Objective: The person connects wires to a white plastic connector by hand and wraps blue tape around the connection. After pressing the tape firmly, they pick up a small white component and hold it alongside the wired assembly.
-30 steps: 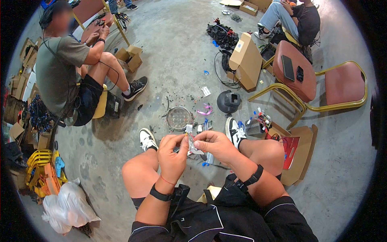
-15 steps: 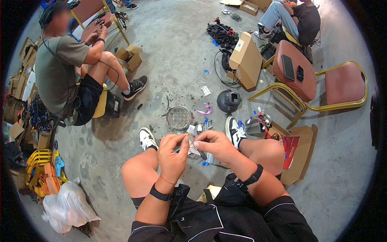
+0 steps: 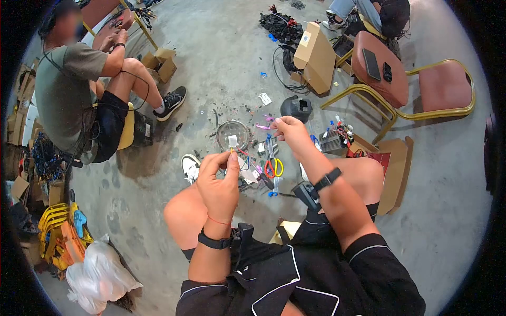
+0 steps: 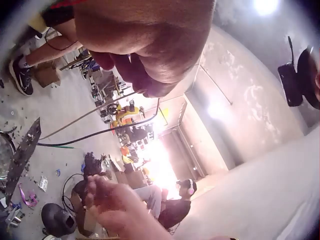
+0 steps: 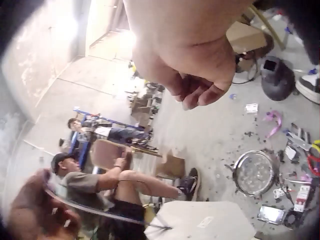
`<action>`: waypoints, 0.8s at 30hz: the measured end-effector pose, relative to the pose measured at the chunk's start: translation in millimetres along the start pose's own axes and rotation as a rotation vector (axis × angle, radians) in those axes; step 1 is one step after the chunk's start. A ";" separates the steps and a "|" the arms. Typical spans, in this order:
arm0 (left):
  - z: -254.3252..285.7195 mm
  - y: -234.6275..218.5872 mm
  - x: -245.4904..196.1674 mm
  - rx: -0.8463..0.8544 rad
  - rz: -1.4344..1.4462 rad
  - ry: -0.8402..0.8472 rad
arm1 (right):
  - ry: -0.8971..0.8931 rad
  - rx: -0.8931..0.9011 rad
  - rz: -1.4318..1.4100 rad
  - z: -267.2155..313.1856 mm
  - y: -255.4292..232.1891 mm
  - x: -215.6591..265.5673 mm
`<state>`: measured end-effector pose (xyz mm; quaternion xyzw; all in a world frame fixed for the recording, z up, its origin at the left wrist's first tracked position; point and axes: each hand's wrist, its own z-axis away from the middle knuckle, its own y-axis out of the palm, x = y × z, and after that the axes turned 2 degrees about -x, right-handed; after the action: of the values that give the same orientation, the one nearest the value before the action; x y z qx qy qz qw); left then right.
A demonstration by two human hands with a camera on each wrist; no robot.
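Note:
My left hand [image 3: 217, 184] pinches the leads of a small thin white square plate [image 3: 232, 140] between thumb and fingertips. A yellow bit shows at the fingertips. Two leads [image 4: 107, 127] run from that hand to the plate, which appears nearly edge-on in the left wrist view and broad, with a small mark, in the right wrist view. Apart from it, my right hand [image 3: 295, 133] is raised with loosely bent fingers, and nothing shows in them. In the head view its fingertips come close to a pink ribbon [image 3: 263, 126] lying on the floor.
On the floor lie a round metal ring [image 3: 218, 138], scissors [image 3: 279, 167], a black helmet-like shell [image 3: 297, 109] and scattered scraps. An open cardboard box [image 3: 398, 176] and a brown chair [image 3: 382, 66] stand right. Another person [image 3: 74, 95] sits left; plastic bags [image 3: 100, 271] lie lower left.
My right hand has left the left hand and the leads, moving forward and right. The left hand keeps its pinch, the white plate now upright above its fingertips. The head view has tilted down.

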<state>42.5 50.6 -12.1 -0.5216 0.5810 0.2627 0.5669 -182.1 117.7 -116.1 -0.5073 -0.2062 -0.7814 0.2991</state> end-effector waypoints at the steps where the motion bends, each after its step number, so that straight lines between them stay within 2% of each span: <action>1: -1.0 -4.3 -1.3 -0.005 0.009 -0.008 | 0.063 -0.020 -0.001 -15.3 4.3 -15.3; 3: -2.5 -11.7 -2.6 -0.020 0.010 -0.021 | 0.130 -0.028 0.001 -41.7 11.5 -56.8; 5: -0.1 -17.9 -0.7 -0.045 -0.010 -0.028 | 0.272 -0.073 0.111 -69.2 7.0 -116.1; 7: 2.1 -24.0 5.2 -0.056 -0.010 -0.077 | 0.231 -0.075 0.505 -108.1 -14.7 -231.2; 9: 3.3 -26.1 9.2 -0.060 0.000 -0.128 | -0.227 0.239 1.432 -107.6 -44.1 -311.1; 11: 1.5 -30.4 10.4 -0.044 -0.064 -0.141 | 0.418 -0.142 0.839 -69.0 -27.1 -316.9; 12: 1.5 -31.1 10.1 -0.037 -0.077 -0.151 | 0.399 0.003 0.967 -61.1 -28.3 -331.8; 14: 0.1 -31.9 10.1 -0.045 -0.065 -0.326 | 0.583 -0.010 0.769 -49.2 -18.1 -360.6; 16: -2.0 -29.0 12.9 -0.046 -0.073 -0.365 | 0.567 0.034 0.828 -54.6 -10.4 -383.2; 18: -7.1 -28.3 11.8 0.009 -0.223 -0.270 | 0.547 0.081 0.881 -62.4 0.6 -389.9; 19: -10.1 -27.8 10.1 0.014 -0.235 -0.279 | 0.424 0.069 0.906 -71.5 4.2 -391.7; 20: -13.0 -27.4 7.3 0.040 -0.300 -0.264 | 0.302 0.057 0.929 -79.6 7.5 -390.7; 21: -14.7 -27.8 5.0 0.067 -0.365 -0.250 | 0.316 0.069 0.926 -85.1 11.9 -384.6; 23: -18.9 -28.6 4.0 0.099 -0.413 -0.255 | 0.215 -0.069 0.869 -102.1 12.0 -366.9; 24: -18.6 -27.9 7.2 0.128 -0.447 -0.247 | 0.223 -0.067 0.881 -113.0 9.3 -358.6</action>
<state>61.9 22.9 -6.7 -0.5640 0.3930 0.1556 0.7094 -141.6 132.7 -489.8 -0.4688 0.0883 -0.6357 0.6069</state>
